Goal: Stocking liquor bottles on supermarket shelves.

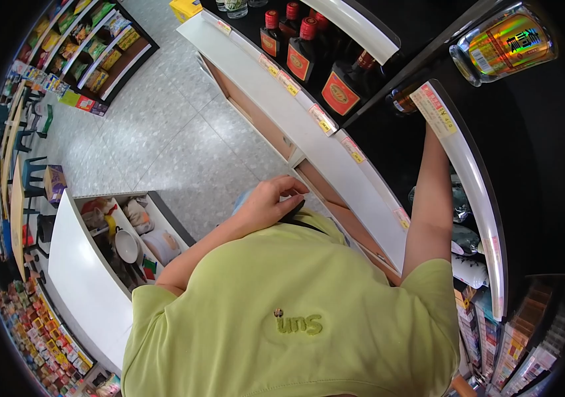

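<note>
My left hand [275,199] is in front of my waist, its fingers loosely curved and its thumb apart from them. Just under the thumb is a black strap or other dark item [293,211]; whether they touch is unclear. My right forearm [430,188] reaches up past the white shelf edge [476,168], which hides the hand. Close to that hidden hand, a small bottle with an amber label [401,101] shows partly behind the shelf's corner. A larger glass jar or bottle with a shiny gold label [506,47] stands on the dark upper shelf.
Dark flask-shaped bottles with red caps [298,57] stand left of a metal divider [419,62]. A white ledge [282,106] bears price tags. Behind my left arm is a white counter [81,253] with bowls and bags inside. A snack rack [91,44] stands across the tiled floor [163,114].
</note>
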### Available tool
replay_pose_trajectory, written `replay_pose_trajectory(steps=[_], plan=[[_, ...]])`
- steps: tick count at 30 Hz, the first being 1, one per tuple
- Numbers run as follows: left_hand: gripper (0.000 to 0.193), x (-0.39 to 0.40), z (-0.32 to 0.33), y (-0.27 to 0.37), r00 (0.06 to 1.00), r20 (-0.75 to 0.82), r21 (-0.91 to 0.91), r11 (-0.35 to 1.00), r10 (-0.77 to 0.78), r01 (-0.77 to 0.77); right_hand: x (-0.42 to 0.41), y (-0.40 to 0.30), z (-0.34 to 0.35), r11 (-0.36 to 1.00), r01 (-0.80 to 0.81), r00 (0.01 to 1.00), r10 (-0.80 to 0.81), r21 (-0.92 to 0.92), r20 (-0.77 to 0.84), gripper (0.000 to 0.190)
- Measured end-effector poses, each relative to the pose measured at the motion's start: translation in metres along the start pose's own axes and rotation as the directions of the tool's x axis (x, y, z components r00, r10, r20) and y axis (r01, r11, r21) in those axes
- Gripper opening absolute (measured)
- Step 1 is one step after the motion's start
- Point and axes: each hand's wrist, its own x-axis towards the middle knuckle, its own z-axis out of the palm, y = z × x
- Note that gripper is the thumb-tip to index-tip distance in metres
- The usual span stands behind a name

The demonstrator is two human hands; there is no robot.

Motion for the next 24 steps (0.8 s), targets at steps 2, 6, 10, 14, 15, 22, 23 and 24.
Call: replay_pose_trajectory(steps=[2, 6, 10, 14, 15, 22, 23, 24], plan=[[0.019, 0.0, 0.001, -0.001, 1.0, 0.001, 0.006, 1.0, 0.009, -0.009, -0.007, 0.004, -0.008, 1.0, -0.01, 1.0, 0.01, 0.005, 0.001, 0.027], [0.019, 0.004, 0.005, 0.0, 0.999, 0.029, 0.007, 0.999, 0.039, -0.04, -0.007, 0.008, -0.016, 0.999, -0.047, 0.999, 0.047, -0.009, 0.003, 0.026], [0.019, 0.011, 0.009, 0.007, 0.995, 0.062, 0.023, 0.996, 0.083, -0.084, -0.019, -0.041, -0.053, 0.996, -0.088, 0.996, 0.087, -0.035, -0.021, 0.026], [0.019, 0.014, 0.011, 0.009, 0.99, 0.08, 0.009, 0.994, 0.112, -0.113, -0.004, -0.107, -0.152, 0.656, -0.305, 0.89, 0.454, 0.691, -0.037, 0.035], [0.018, 0.016, 0.012, 0.012, 0.99, 0.102, 0.014, 0.995, 0.099, -0.101, -0.013, -0.118, -0.17, 0.664, -0.271, 0.886, 0.456, 0.697, -0.089, 0.039], [0.02, 0.022, 0.024, 0.015, 0.968, 0.216, 0.078, 0.985, 0.131, -0.151, -0.013, -0.112, -0.288, 0.585, 0.057, 0.965, 0.175, 0.809, -0.194, 0.037], [0.02, 0.023, 0.026, 0.012, 0.967, 0.23, 0.075, 0.988, 0.112, -0.132, -0.005, -0.104, -0.303, 0.573, 0.023, 0.954, 0.231, 0.819, -0.188, 0.036], [0.021, 0.025, 0.027, 0.011, 0.962, 0.245, 0.078, 0.987, 0.12, -0.143, 0.007, -0.094, -0.313, 0.551, 0.041, 0.931, 0.282, 0.833, -0.233, 0.036]])
